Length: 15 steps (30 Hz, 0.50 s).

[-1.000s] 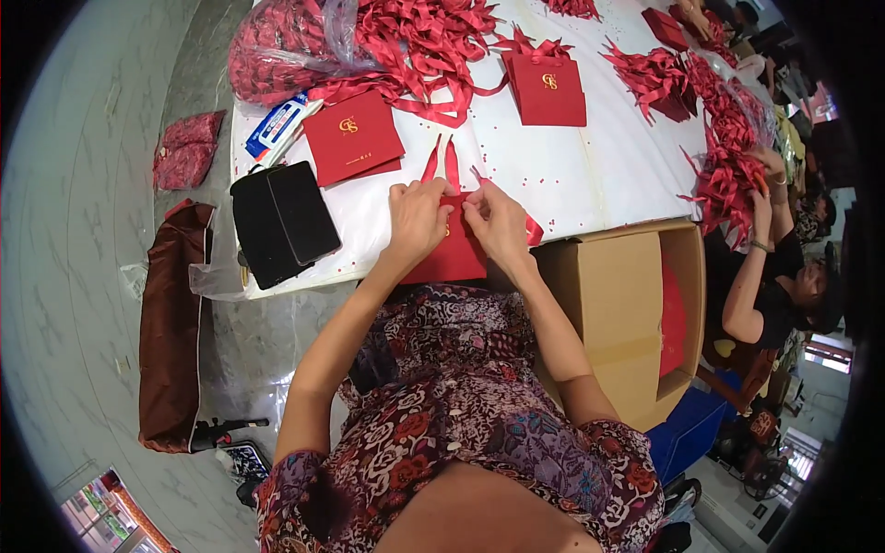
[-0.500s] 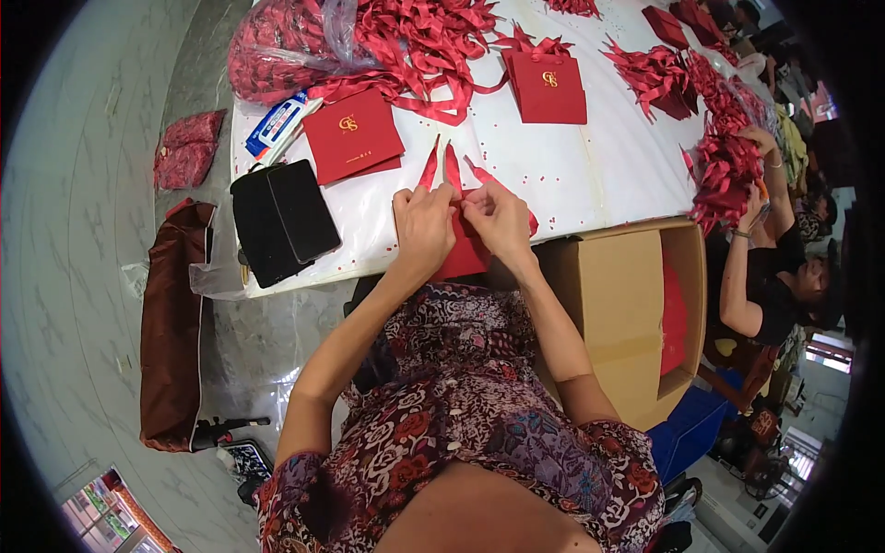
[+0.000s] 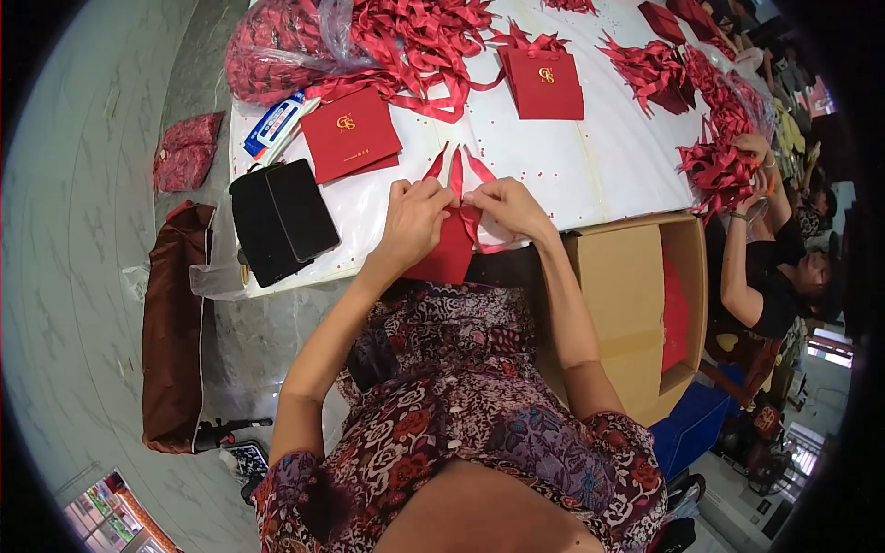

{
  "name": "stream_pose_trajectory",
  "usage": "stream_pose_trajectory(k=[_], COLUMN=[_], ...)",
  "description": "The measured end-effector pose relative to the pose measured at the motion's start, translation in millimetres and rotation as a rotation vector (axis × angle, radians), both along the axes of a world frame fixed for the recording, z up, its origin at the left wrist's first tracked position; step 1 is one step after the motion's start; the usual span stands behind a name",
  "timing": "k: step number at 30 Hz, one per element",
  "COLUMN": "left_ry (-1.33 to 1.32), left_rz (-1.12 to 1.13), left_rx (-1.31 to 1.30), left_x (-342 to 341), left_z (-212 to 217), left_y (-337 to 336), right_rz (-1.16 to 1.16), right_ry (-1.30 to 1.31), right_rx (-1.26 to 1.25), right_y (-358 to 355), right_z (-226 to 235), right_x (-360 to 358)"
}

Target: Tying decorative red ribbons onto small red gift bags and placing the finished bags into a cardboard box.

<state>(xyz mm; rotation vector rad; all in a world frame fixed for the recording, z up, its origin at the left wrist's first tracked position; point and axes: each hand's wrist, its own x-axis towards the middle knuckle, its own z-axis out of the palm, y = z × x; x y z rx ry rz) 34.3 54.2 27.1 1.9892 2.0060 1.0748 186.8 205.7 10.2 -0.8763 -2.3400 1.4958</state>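
Note:
At the table's near edge, my left hand is closed with curled fingers at the top of a red paper bag. My right hand pinches red ribbon close beside the left fingertips. Pointed ribbon ends stick up past both hands, and a loop hangs below the right fingers. My fingers hide exactly where ribbon and bag meet. Flat red paper bags lie beyond my left hand. Farther off stand red bags with ribbon handles.
Left on the white table are a black case, a wipes packet and a heap of ribbons. An open cardboard box stands right of my body. At right, another person's hands handle ribbons.
My right hand has moved right and slightly down, drawing ribbon away from the bag. My left hand has shifted slightly left and down, and more of the bag shows between them.

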Motion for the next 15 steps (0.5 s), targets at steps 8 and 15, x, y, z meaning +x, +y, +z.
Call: stream_pose_trajectory(k=[8,15], left_ry=[0.109,0.097], left_rz=[-0.031,-0.029], left_rx=[0.037,0.069], left_x=[4,6], left_z=[0,-5], left_y=[2,0], right_rz=[0.087,0.218], right_ry=[-0.211,-0.253], right_rx=[-0.457,-0.310], right_y=[8,20], right_z=[31,-2], right_x=[-13,-18])
